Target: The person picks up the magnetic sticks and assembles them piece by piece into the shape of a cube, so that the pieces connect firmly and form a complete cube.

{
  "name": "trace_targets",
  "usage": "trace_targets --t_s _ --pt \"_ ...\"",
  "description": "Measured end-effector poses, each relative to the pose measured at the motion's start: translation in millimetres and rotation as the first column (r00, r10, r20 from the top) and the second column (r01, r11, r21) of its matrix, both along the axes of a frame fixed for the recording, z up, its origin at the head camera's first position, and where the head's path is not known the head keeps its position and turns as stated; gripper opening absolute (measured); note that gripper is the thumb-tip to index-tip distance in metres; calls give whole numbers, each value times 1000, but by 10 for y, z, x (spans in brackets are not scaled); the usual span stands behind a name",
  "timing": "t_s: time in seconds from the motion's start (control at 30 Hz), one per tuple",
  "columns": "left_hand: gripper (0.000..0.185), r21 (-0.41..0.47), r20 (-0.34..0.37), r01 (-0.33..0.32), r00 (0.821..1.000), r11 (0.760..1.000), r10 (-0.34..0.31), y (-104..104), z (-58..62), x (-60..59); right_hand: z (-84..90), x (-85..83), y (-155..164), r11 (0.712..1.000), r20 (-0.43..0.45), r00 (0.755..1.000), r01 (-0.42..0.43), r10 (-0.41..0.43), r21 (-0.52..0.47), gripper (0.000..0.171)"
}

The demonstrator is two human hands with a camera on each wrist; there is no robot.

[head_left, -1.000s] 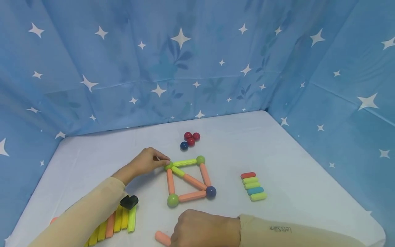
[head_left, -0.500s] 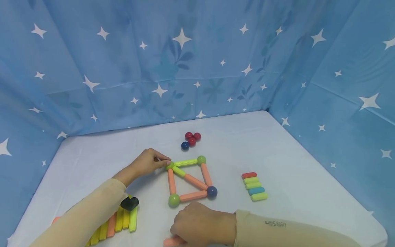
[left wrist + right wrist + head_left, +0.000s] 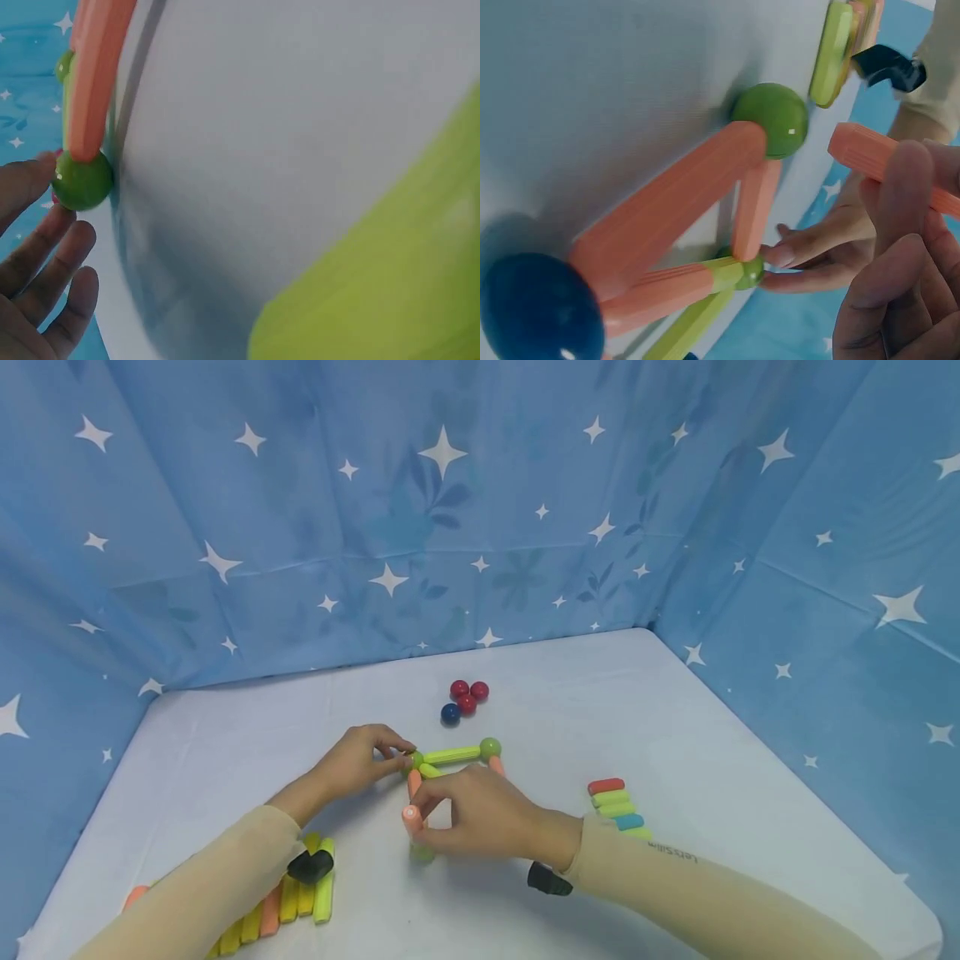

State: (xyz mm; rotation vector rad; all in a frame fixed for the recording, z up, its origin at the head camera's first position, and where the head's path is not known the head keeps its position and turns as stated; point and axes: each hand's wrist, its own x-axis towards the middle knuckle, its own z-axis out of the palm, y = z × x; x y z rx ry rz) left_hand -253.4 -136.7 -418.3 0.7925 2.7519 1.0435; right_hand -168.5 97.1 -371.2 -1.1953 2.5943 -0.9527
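Two bare hands are at work on a stick-and-ball frame [image 3: 452, 756] near the middle of a white table [image 3: 570, 693]. The left hand [image 3: 356, 764] has thumb and fingers bent lightly round the far-left green ball [image 3: 82, 181], one corner of the frame. The right hand [image 3: 483, 810] pinches a loose orange stick [image 3: 412, 822] between thumb and fingers, above the frame's left side.

From the left fingers, this stick lies towards the table's near edge, apart from the ball they hold; the right hand is the nearer to it and alone touches it. Its long axis seems steeply tilted, one end facing up at the viewer. The right wrist view shows a free end apart from the balls; the opposite end is out of sight.

Other corners are the near-left green ball [image 3: 780, 120], the far-right green ball [image 3: 491, 748] and a blue ball [image 3: 540, 307], which the right hand hides in the head view. Towards the far edge sit three red balls [image 3: 467, 703] and a dark blue ball [image 3: 451, 714]. Short coloured sticks [image 3: 609, 796] lie towards the right edge; mostly yellow sticks [image 3: 288, 902] lie towards the left, partly behind the left sleeve [image 3: 195, 881].
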Motion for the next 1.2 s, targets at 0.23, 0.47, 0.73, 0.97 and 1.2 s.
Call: trace_targets --t_s 0.23,0.47,0.73,0.97,1.2 --pt "16 112 10 68 998 991 -70 -15 75 170 -65 -68 49 1000 55 998 20 -19 -20 13" --pt "29 266 333 223 892 938 -307 -29 217 317 -104 -110 56 998 61 998 25 -22 -52 14" --pt "24 347 398 262 829 901 -394 24 224 436 -26 -229 135 994 12 994 109 -109 -14 23" --pt "14 346 367 238 856 907 -364 71 197 488 58 -689 375 944 85 944 324 -319 -59 30" --pt "13 307 369 231 865 923 -339 97 202 494 -57 -1123 532 937 5 949 311 -316 157 36"
